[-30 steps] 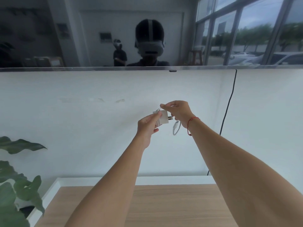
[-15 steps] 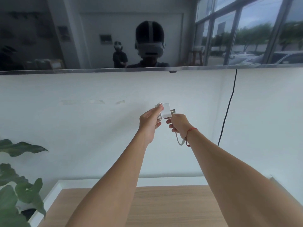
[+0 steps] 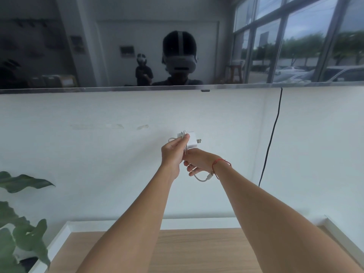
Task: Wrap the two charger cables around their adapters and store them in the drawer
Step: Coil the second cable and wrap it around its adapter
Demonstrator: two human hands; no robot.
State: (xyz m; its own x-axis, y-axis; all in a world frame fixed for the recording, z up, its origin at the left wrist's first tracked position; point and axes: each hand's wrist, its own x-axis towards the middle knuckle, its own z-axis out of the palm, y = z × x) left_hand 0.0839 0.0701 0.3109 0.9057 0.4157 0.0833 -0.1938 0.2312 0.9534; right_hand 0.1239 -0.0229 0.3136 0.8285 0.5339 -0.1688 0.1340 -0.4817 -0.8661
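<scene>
Head view: left hand (image 3: 173, 153) grips adapter (image 3: 192, 140); right hand (image 3: 200, 162) pinches cable (image 3: 201, 179); plant (image 3: 25, 236) left, black cord (image 3: 273, 134) right.

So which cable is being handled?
The white charger cable, held on the adapter by the left hand and right hand; the black cable hangs untouched against the wall.

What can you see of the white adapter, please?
The adapter is a small white block, plastic by its look, with metal prongs pointing right. It is held in the air before the white wall. White cable is wound round it in several turns. The left hand grips it from the left, thumb on the turns; the right hand below holds the loose cable end.
</scene>
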